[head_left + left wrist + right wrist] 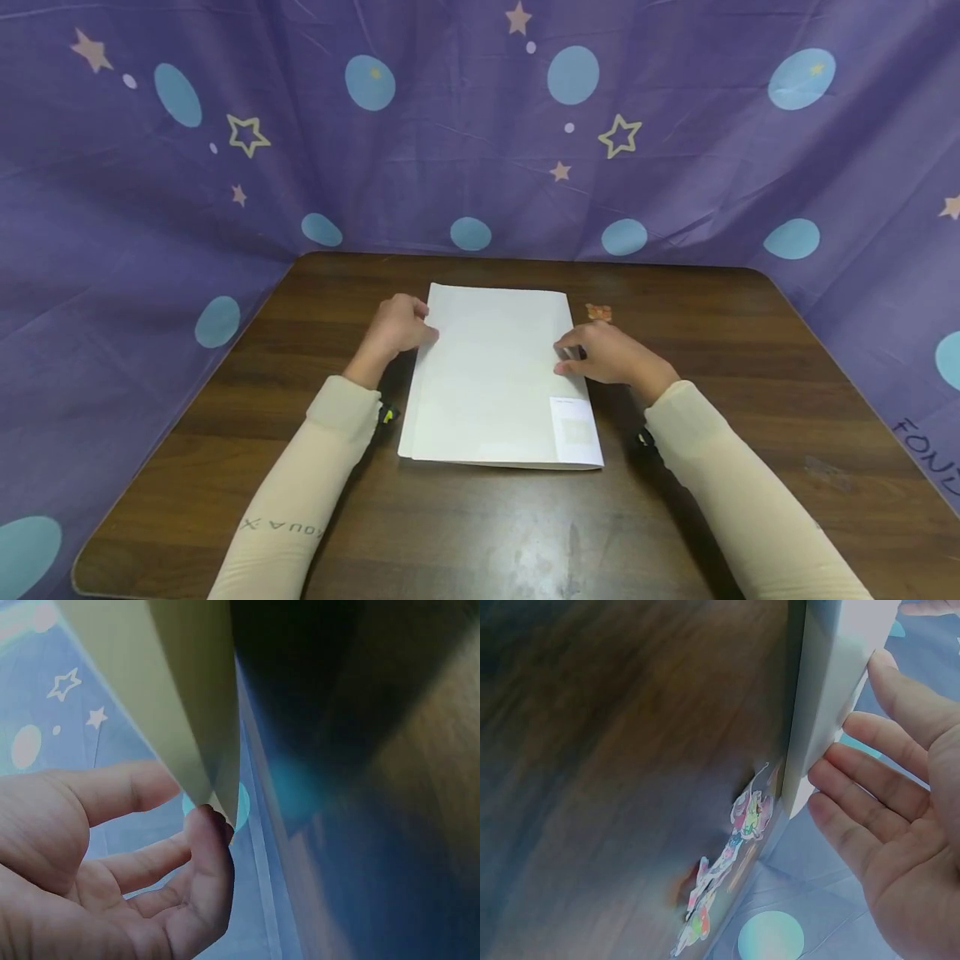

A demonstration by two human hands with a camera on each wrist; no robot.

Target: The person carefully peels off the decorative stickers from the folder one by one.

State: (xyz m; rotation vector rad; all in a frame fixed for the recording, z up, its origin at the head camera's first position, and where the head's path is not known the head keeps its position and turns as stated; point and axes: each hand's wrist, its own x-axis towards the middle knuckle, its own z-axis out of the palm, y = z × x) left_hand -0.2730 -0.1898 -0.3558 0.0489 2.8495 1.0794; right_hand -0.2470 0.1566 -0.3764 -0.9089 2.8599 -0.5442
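Observation:
A large white paper folder (491, 375) lies on the wooden table, with a small printed label (576, 429) near its lower right corner. At its left edge is my left hand (399, 325), the thumb over the top face and the curled fingers at the border. Two leaves of the folder (176, 690) come together at those fingertips in the left wrist view. My right hand (611, 354) rests at the right edge. Its fingers (877, 787) are fairly straight, with the tips against the folder's border (832, 697) in the right wrist view.
An orange sticker patch (598, 312), colourful and peeling in the right wrist view, is on the table (750, 358) just beyond my right hand. Purple cloth (480, 133) with stars and blue dots hangs behind and beside the table. A scrap of clear tape (828, 472) lies at the right.

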